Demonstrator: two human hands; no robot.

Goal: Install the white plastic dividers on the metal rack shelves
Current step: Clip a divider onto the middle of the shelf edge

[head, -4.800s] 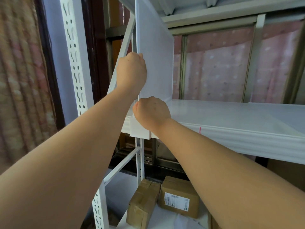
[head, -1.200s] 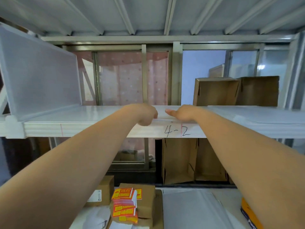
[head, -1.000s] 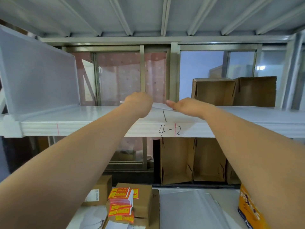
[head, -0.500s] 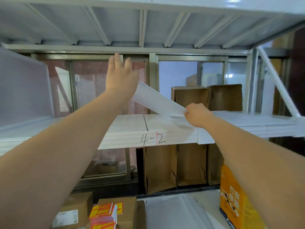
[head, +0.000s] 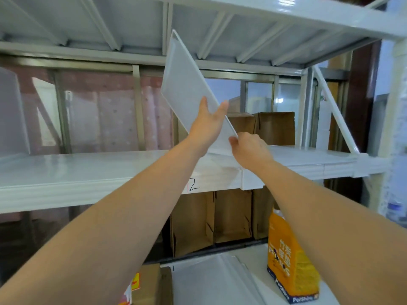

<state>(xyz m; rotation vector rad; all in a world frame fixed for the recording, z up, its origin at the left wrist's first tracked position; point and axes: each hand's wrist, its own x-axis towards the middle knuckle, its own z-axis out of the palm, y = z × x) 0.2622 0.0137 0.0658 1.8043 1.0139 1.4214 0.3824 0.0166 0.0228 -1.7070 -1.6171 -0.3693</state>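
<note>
At the shelf's far left end an installed divider (head: 11,115) stands upright. The shelf (head: 88,170) runs across the view, with a handwritten "2" (head: 193,186) on its front edge; the "4-" that showed half a second ago is now covered by the left forearm. Near the middle, the left hand (head: 207,123) is spread, its fingers straight and pressed against the near face of the white divider (head: 187,89) without closing on it. Half a second ago the white divider lay at a low slant. It is now tipped up steeply, its top corner close under the upper shelf (head: 242,23) and its lower corner down on the shelf just behind the front edge. There the right hand (head: 250,148) pinches that lower corner with curled fingers, as it did before. Behind it, along the shelf's back edge, stand cardboard boxes (head: 275,128). On the lower level at the right stands an orange bag (head: 288,267), which has come more fully into view.
</note>
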